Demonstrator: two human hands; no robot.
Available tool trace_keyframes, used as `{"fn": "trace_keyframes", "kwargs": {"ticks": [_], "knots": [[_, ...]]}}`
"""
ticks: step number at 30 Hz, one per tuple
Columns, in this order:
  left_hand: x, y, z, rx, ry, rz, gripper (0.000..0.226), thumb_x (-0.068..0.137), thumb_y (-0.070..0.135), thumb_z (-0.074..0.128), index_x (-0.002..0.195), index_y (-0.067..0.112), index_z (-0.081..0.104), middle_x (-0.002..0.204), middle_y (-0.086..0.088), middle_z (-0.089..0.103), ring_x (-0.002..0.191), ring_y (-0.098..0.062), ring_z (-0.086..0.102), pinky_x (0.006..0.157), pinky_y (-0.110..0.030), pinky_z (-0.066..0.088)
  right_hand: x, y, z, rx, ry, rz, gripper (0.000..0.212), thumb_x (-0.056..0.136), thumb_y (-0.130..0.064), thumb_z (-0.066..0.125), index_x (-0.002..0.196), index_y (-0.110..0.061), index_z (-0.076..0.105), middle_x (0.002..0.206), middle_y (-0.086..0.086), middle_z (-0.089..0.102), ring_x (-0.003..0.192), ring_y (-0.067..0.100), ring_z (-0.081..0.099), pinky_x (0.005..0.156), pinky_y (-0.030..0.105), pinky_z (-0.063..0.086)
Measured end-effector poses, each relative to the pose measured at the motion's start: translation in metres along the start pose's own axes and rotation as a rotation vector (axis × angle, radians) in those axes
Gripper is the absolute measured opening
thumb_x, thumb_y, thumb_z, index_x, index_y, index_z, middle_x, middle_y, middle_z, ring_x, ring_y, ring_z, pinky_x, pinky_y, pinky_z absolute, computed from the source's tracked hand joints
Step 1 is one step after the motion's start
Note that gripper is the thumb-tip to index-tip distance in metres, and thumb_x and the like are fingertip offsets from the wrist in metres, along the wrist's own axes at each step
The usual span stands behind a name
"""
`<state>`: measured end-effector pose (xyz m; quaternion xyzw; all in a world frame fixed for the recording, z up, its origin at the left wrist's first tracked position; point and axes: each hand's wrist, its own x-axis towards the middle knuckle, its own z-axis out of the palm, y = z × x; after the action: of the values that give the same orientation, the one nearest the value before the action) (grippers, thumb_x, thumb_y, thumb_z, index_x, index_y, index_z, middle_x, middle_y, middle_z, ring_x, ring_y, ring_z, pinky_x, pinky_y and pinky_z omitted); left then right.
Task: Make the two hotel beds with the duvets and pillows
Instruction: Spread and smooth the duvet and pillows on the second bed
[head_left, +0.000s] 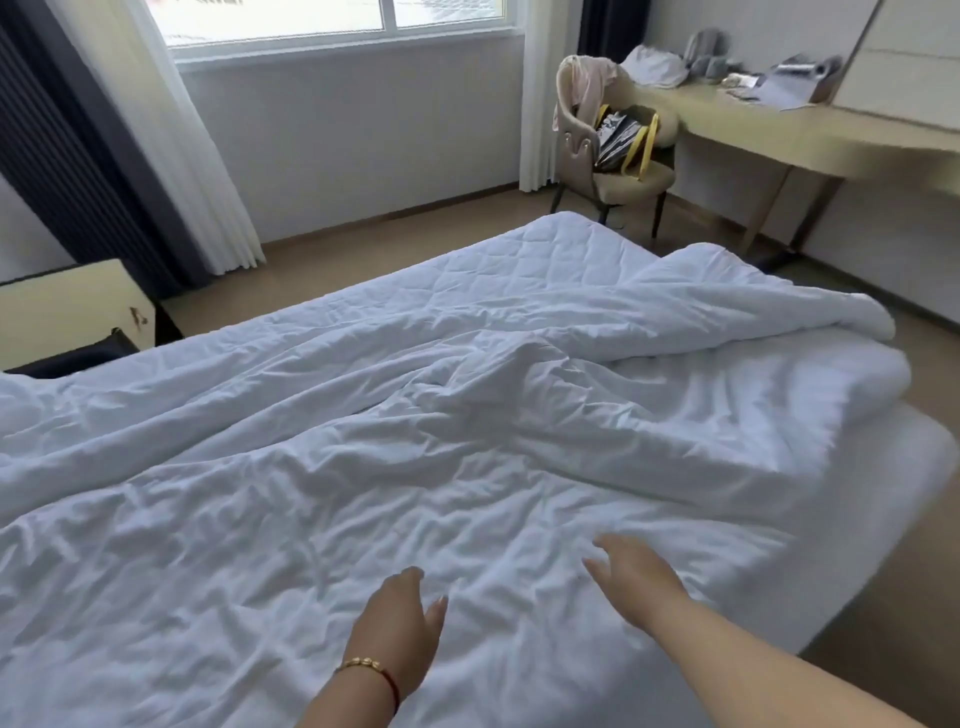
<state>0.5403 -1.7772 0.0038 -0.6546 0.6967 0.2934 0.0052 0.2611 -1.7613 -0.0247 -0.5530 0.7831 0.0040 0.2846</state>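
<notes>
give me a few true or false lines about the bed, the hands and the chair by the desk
1. Both hands grip the duvet in fists. False: the left hand and right hand reach over the duvet with fingers straight.
2. The duvet is bunched and folded back at the bed's far right corner. True.
3. The chair is bare. False: a bag with yellow straps sits on it and a garment hangs over its back.
4. A bracelet is on the left wrist. True.
</notes>
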Motion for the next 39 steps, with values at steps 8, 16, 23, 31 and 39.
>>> {"fn": "trace_keyframes", "kwargs": {"ticks": [8,16,23,31,39], "knots": [[0.056,0.095,0.006,0.05,0.003,0.15,0.051,0.1,0.039,0.041,0.145,0.016,0.034,0.146,-0.001,0.043,0.131,-0.016,0.045,0.104,-0.027,0.039,0.026,0.049,-0.065,0.173,0.152,0.08,0.049,0.099,-0.044,0.038,0.139,-0.017,0.042,0.142,0.003,0.046,0.129,0.024,0.043,0.1,0.033,0.037],[0.108,0.243,0.051,0.002,0.015,0.229,0.047,0.099,0.038,0.045,0.141,0.017,0.039,0.14,-0.002,0.049,0.127,-0.017,0.049,0.102,-0.03,0.041,0.069,0.168,-0.133,0.237,0.228,0.1,0.042,0.098,-0.043,0.041,0.131,-0.017,0.049,0.134,0.003,0.051,0.122,0.021,0.046,0.096,0.031,0.04],[0.157,0.437,0.136,-0.098,0.01,0.22,0.042,0.098,0.035,0.046,0.137,0.018,0.043,0.135,-0.001,0.052,0.123,-0.014,0.051,0.101,-0.03,0.042,0.133,0.359,-0.225,0.234,0.156,0.2,0.035,0.098,-0.044,0.037,0.108,-0.015,0.054,0.113,0.005,0.056,0.096,0.024,0.055,0.079,0.034,0.046],[0.199,0.591,0.197,-0.057,-0.101,0.232,0.046,0.099,0.039,0.043,0.14,0.02,0.038,0.139,0.003,0.046,0.124,-0.014,0.05,0.099,-0.03,0.044,0.199,0.498,-0.306,0.17,0.135,0.303,0.034,0.099,-0.044,0.036,0.084,-0.016,0.047,0.082,0.0,0.049,0.081,0.023,0.049,0.066,0.032,0.034],[0.263,0.648,0.224,0.035,-0.138,0.241,0.047,0.099,0.039,0.044,0.142,0.02,0.037,0.141,0.003,0.045,0.126,-0.013,0.048,0.1,-0.027,0.041,0.275,0.547,-0.327,0.232,0.159,0.299,0.029,0.097,-0.042,0.043,0.087,-0.016,0.049,0.103,0.009,0.056,0.09,0.029,0.054,0.071,0.03,0.037]]}}
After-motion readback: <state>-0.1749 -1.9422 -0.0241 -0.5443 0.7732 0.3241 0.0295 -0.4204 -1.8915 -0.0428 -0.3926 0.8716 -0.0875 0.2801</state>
